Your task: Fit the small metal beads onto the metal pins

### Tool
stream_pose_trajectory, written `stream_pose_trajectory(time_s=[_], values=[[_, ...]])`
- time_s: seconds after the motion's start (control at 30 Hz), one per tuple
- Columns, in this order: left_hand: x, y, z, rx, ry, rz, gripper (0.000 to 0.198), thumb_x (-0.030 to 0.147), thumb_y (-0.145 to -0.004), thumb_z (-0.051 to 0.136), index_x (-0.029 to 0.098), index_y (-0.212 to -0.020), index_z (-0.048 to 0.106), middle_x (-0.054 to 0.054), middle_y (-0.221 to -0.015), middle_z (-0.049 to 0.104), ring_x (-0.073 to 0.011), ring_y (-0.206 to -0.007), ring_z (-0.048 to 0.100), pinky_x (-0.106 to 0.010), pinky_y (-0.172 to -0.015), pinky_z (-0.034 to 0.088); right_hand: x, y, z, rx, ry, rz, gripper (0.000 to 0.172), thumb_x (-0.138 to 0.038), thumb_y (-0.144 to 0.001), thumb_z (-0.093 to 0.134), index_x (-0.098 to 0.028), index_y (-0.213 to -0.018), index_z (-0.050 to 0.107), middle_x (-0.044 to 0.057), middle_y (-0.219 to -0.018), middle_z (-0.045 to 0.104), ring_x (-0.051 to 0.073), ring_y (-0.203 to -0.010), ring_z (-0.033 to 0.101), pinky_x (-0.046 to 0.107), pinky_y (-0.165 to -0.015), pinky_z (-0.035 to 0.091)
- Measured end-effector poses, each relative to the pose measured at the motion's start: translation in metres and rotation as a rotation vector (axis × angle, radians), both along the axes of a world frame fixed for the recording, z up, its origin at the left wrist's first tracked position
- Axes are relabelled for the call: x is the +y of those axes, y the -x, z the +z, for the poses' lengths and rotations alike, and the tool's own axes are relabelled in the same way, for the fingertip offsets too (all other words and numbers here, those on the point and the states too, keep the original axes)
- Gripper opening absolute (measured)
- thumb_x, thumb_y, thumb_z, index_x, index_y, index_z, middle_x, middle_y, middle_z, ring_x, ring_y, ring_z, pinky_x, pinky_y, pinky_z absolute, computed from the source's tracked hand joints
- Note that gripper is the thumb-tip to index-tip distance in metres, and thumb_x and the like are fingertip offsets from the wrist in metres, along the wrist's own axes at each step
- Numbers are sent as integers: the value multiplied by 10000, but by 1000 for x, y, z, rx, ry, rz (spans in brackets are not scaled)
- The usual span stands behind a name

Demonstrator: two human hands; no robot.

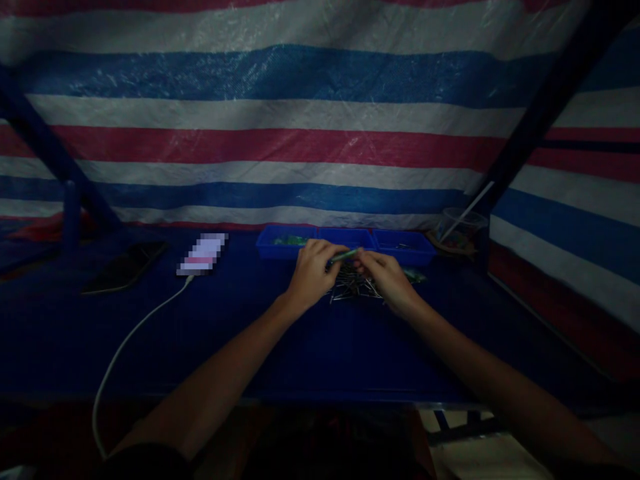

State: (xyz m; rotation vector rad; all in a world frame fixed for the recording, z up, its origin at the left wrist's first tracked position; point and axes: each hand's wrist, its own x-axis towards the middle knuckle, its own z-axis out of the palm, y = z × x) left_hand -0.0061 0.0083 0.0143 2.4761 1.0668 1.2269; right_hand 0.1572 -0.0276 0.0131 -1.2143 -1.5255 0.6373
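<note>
My left hand (314,272) and my right hand (385,279) meet over a heap of thin metal pins (353,288) on the dark blue table (250,333). Both have their fingers curled and pinch a slim green stick-like piece (344,255) between them, the left at its left end, the right at its right end. Just behind the hands stands a row of blue trays (345,241); the left one holds green pieces (290,240).
A dark phone (125,267) lies at the left, beside a small white device (203,255) with a white cable (125,347) running to the front edge. A clear cup (460,227) with a stick stands at the back right. A striped tarp (300,120) closes the back.
</note>
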Motion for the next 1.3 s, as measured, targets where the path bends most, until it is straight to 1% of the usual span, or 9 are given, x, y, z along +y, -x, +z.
stream_pose_trajectory(time_s=[0.1, 0.2, 0.4, 0.5, 0.63, 0.83, 0.97, 1.13, 1.3], values=[[-11, -6, -3, 153, -94, -8, 341, 223, -846, 569, 254, -1184, 599, -62, -1133, 581, -249, -1126, 432, -407, -939, 354, 2, 0, -5, 406, 228, 44, 444, -601, -759, 558, -165, -809, 624, 41, -735, 635, 160, -662, 583, 287, -593, 456], [-18, -12, -2, 165, -38, -62, 401, 361, -827, 619, 275, -1216, 584, -63, -1144, 574, -265, -1104, 444, -412, -907, 360, 5, -5, -11, 438, 133, -51, 350, -493, -671, 684, -191, -816, 580, 7, -729, 635, 148, -645, 583, 277, -603, 464], [-7, -13, 3, -287, 578, -164, 498, 524, -919, 343, 147, -833, 657, -35, -726, 603, -145, -649, 524, -266, -605, 380, -3, -12, -18, -110, -363, -150, 113, -279, -822, 535, -213, -900, 586, 42, -868, 671, 184, -820, 626, 353, -774, 491], [-2, -10, 3, -424, 816, -185, 382, 502, -850, 483, 160, -717, 589, 9, -608, 527, -96, -511, 423, -231, -505, 291, -7, -13, -17, -430, -536, -23, 180, -143, -823, 485, -228, -915, 614, 66, -1067, 665, 212, -1088, 577, 419, -938, 443], [5, -5, 7, -446, 929, -201, 156, 290, -745, 629, 166, -686, 555, 45, -538, 442, -66, -458, 347, -219, -474, 231, -5, -18, -14, -648, -547, 20, 279, -101, -803, 478, -236, -996, 628, 77, -1302, 551, 245, -1326, 374, 510, -1019, 377], [47, 36, 30, -593, 795, 137, 177, 338, -804, 578, 167, -774, 608, -19, -654, 568, -70, -452, 369, -228, -461, 238, 3, -47, -1, -567, -494, -236, 292, -229, -848, 492, -233, -1118, 602, 89, -1207, 608, 275, -1269, 426, 543, -1021, 355], [55, 67, 31, -133, 560, 463, 458, 590, -798, 500, 170, -665, 626, -60, -597, 608, -156, -522, 488, -257, -492, 277, 9, -73, 4, -657, -290, -280, 245, -298, -845, 509, -205, -1028, 643, 79, -963, 684, 264, -1002, 571, 460, -893, 435], [22, 44, 18, 152, 313, 361, 297, 378, -830, 456, 196, -695, 648, -41, -661, 646, -184, -626, 558, -264, -560, 300, 10, -88, -6, -989, -18, -81, 289, -412, -799, 578, -208, -987, 657, 80, -960, 672, 259, -951, 558, 409, -808, 407], [-4, 6, 2, 283, 303, 143, 281, 289, -807, 418, 221, -665, 651, -16, -624, 624, -180, -613, 543, -261, -571, 298, 7, -80, -9, -1141, -22, -55, 115, -245, -799, 542, -193, -845, 633, 76, -897, 654, 242, -914, 546, 377, -777, 359]])
